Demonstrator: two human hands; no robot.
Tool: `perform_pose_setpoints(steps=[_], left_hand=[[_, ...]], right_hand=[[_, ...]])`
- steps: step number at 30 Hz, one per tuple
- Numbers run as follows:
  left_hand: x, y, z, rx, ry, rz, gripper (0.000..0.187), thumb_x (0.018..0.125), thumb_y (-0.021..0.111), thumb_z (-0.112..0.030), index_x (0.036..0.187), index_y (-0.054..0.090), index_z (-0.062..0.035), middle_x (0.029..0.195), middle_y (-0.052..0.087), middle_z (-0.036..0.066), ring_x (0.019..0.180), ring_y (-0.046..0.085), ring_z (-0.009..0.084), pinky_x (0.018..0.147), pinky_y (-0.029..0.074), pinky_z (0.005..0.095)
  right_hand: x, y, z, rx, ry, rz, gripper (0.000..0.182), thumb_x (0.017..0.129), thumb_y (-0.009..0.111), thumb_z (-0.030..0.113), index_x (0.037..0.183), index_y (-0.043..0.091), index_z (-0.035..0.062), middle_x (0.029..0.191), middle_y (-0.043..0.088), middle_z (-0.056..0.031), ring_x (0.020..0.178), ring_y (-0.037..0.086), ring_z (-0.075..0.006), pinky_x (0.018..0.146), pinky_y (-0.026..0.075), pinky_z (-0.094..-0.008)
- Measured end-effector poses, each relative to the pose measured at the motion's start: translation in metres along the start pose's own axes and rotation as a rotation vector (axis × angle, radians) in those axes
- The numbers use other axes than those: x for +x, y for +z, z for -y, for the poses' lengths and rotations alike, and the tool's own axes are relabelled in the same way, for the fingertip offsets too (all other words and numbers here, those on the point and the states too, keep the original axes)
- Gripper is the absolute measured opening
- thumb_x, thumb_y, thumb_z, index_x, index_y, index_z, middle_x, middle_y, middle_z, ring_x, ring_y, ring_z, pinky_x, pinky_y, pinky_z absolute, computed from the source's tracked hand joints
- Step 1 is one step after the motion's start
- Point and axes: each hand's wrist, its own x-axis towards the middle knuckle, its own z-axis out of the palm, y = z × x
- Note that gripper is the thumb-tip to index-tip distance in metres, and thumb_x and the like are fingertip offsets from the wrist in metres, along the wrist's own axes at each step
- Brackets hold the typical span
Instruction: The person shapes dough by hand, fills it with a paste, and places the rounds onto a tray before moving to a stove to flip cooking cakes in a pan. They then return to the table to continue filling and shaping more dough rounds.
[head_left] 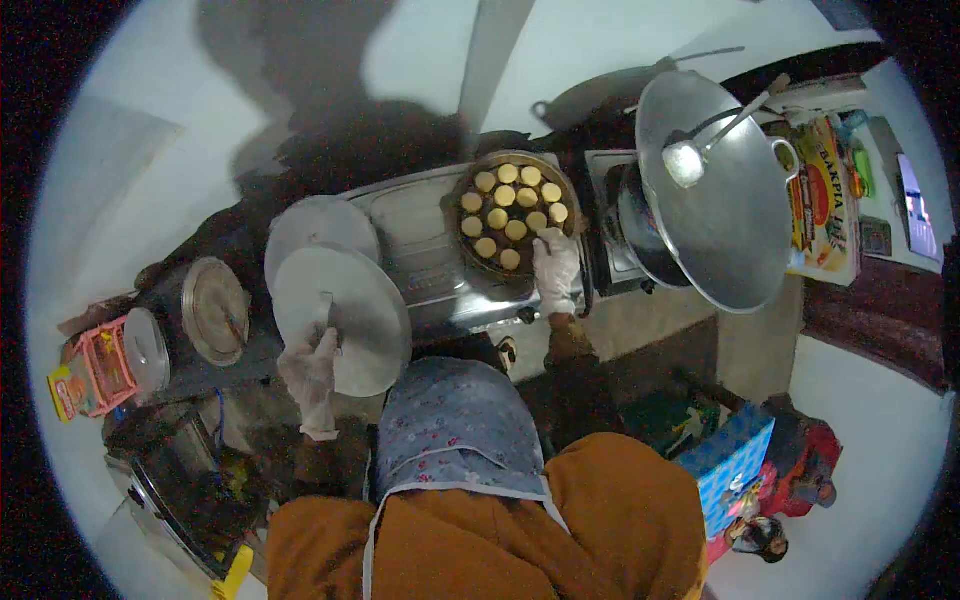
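Observation:
Several round pale dough pieces [498, 218] lie spaced apart in a dark round pan [470, 252] on the stove [415, 235]. My right hand [556, 268], in a clear plastic glove, is at the pan's lower right edge, its fingertips close to a piece there; whether they pinch it is hidden. My left hand [311, 375], also gloved, grips the handle of a round metal lid [368, 340] left of the stove. Behind that lid lies another round grey disc [320, 225], partly covered.
A large wok [735, 200] with a ladle [685, 162] stands on the right burner. Packaging boxes [825, 195] are at far right. A round lidded pot [213, 310] and a pink basket [108, 367] sit left. A blue box [730, 465] stands below right.

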Motion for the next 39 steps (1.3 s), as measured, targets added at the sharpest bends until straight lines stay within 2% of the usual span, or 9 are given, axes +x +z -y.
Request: perform_pose_setpoints(steps=[7, 11, 17, 21, 23, 28, 33, 36, 39], left_hand=[[0.009, 0.038, -0.019, 0.109, 0.176, 0.182, 0.023, 0.085, 0.072, -0.018, 0.095, 0.073, 0.0026, 0.077, 0.07, 0.006, 0.068, 0.063, 0.0169, 0.067, 0.05, 0.0318], [0.019, 0.074, -0.019, 0.046, 0.416, 0.331, 0.028, 0.086, 0.073, -0.019, 0.103, 0.072, 0.0032, 0.082, 0.072, 0.01, 0.072, 0.065, 0.0181, 0.07, 0.051, 0.0323], [0.04, 0.101, -0.012, 0.153, 1.306, 0.438, 0.033, 0.092, 0.07, -0.02, 0.114, 0.068, 0.0052, 0.091, 0.071, 0.015, 0.085, 0.066, 0.0207, 0.079, 0.052, 0.0328], [-0.008, 0.099, -0.062, -0.132, 0.674, 0.932, 0.032, 0.099, 0.062, -0.021, 0.114, 0.067, 0.0068, 0.089, 0.069, 0.015, 0.083, 0.065, 0.0212, 0.076, 0.052, 0.0326], [-0.041, 0.111, -0.067, -0.055, 0.596, 1.06, 0.031, 0.1, 0.058, -0.02, 0.11, 0.067, 0.0073, 0.089, 0.068, 0.015, 0.081, 0.065, 0.0206, 0.072, 0.051, 0.0325], [-0.124, 0.105, -0.064, 0.417, 1.102, 1.24, 0.035, 0.099, 0.054, -0.028, 0.096, 0.066, 0.0052, 0.086, 0.065, 0.011, 0.076, 0.057, 0.0187, 0.067, 0.045, 0.0323], [-0.218, 0.087, -0.008, 0.061, 0.799, 1.284, 0.031, 0.092, 0.069, -0.027, 0.08, 0.066, 0.0013, 0.076, 0.062, 0.005, 0.068, 0.053, 0.0156, 0.058, 0.042, 0.0342], [-0.243, 0.081, 0.007, -0.015, 0.981, 1.321, 0.028, 0.089, 0.071, -0.025, 0.08, 0.068, 0.0011, 0.074, 0.062, 0.006, 0.063, 0.052, 0.0151, 0.056, 0.041, 0.0331], [-0.254, 0.08, 0.007, -0.027, 1.127, 1.339, 0.029, 0.088, 0.069, -0.025, 0.077, 0.068, 0.0014, 0.069, 0.061, 0.008, 0.059, 0.052, 0.0161, 0.055, 0.04, 0.0339]], right_hand=[[-0.128, -0.087, 0.007, 0.158, 0.368, -0.073, 0.02, 0.081, 0.076, 0.015, 0.099, 0.075, 0.0078, 0.088, 0.072, -0.0149, 0.081, 0.067, -0.0333, 0.076, 0.052, -0.0398], [-0.22, -0.139, 0.021, 0.064, 0.691, -0.085, 0.02, 0.083, 0.072, 0.012, 0.098, 0.075, -0.0017, 0.088, 0.075, -0.0133, 0.082, 0.069, -0.0193, 0.077, 0.053, -0.0325], [-0.331, -0.217, 0.057, 0.357, 1.088, -0.477, 0.021, 0.083, 0.071, 0.009, 0.101, 0.076, 0.0006, 0.096, 0.076, -0.0107, 0.087, 0.069, -0.0164, 0.081, 0.054, -0.0301], [-0.431, -0.257, 0.074, 0.01, 1.071, -0.655, 0.021, 0.084, 0.072, 0.009, 0.104, 0.075, 0.0035, 0.102, 0.075, -0.0114, 0.095, 0.07, -0.0195, 0.087, 0.054, -0.0312], [-0.476, -0.281, 0.1, -0.052, 1.106, -0.798, 0.021, 0.084, 0.072, 0.009, 0.105, 0.075, 0.0055, 0.104, 0.075, -0.0126, 0.097, 0.071, -0.0216, 0.087, 0.054, -0.0323], [-0.659, -0.3, 0.176, -0.213, 1.062, -1.277, 0.02, 0.084, 0.071, 0.006, 0.104, 0.074, 0.0075, 0.098, 0.074, -0.009, 0.092, 0.069, -0.0216, 0.086, 0.054, -0.0322], [-0.882, -0.29, 0.253, -0.529, 1.204, -1.794, 0.019, 0.088, 0.068, 0.002, 0.106, 0.074, 0.0003, 0.1, 0.074, -0.0061, 0.091, 0.068, -0.0145, 0.085, 0.054, -0.0294], [-1.033, -0.253, 0.286, -0.529, 1.376, -2.135, 0.024, 0.081, 0.066, 0.002, 0.104, 0.075, -0.0018, 0.097, 0.075, -0.0105, 0.087, 0.07, -0.0189, 0.081, 0.055, -0.0306], [-1.061, -0.242, 0.325, -0.497, 1.784, -2.075, 0.026, 0.08, 0.068, 0.007, 0.102, 0.075, -0.0023, 0.097, 0.076, -0.0125, 0.086, 0.07, -0.0192, 0.081, 0.055, -0.0317]])
